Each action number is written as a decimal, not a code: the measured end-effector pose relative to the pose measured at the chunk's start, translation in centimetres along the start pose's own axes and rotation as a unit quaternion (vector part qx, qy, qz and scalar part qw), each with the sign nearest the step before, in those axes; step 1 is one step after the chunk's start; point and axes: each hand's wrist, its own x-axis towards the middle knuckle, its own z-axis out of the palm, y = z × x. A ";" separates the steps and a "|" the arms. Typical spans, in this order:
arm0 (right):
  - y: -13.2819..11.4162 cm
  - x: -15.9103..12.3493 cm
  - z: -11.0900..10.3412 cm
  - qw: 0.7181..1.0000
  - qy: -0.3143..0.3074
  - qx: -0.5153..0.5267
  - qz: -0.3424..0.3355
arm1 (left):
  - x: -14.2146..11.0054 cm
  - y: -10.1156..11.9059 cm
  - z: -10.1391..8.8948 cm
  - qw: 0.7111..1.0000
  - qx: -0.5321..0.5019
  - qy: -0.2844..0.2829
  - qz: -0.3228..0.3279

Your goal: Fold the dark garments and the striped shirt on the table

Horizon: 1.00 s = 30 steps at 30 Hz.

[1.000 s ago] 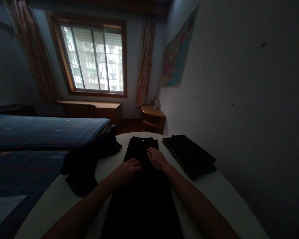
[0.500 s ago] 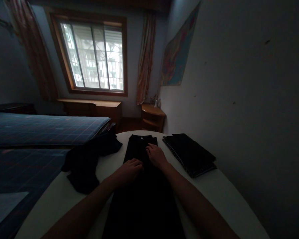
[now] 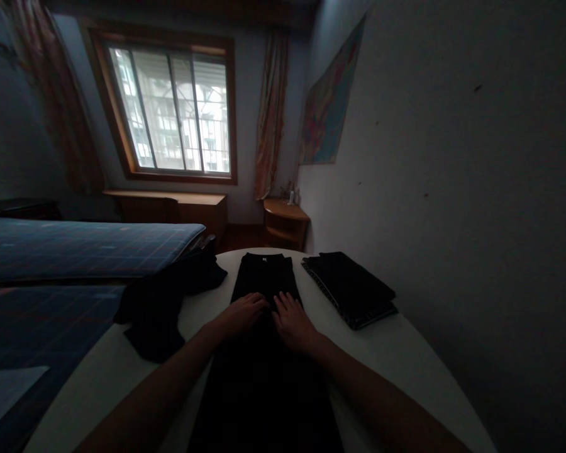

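Black trousers lie lengthwise down the middle of a white round table, folded narrow, the waistband with a small pale label at the far end. My left hand rests on the upper part of the trousers, fingers stretched out and pointing right. Close beside it, my right hand lies flat on the same cloth with its fingers spread. Neither hand grips anything. The lower end of the trousers runs out of view at the bottom.
A folded stack of dark clothes sits on the table's right side. Another dark garment lies loosely at the left edge, beside a bed with a blue plaid mattress. A wall stands close on the right.
My right hand has slid down the trousers towards me, now level with my left hand, its fingers more spread. My left hand has moved slightly. The camera view has turned a little right.
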 end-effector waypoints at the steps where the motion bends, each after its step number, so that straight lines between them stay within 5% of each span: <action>1: 0.3 0.7 -0.1 1.000 -0.002 0.004 -0.005 | 0.5 -0.4 0.1 1.000 0.008 0.002 -0.007; 7: 2.1 5.2 -0.6 1.000 -0.001 0.020 -0.014 | 3.3 -2.1 0.1 0.997 0.059 -0.006 -0.056; 11: 2.2 5.2 -0.8 0.999 0.005 0.025 -0.026 | 2.7 -1.4 -0.1 0.996 0.071 -0.015 -0.060; 22: -3.3 -7.3 -4.4 0.995 -0.028 0.061 -0.071 | -3.2 2.7 -1.9 0.999 -0.004 -0.023 0.031; 30: -6.1 -11.8 -3.5 0.989 -0.042 0.139 0.002 | -4.1 3.0 -0.1 0.987 -0.133 0.089 -0.020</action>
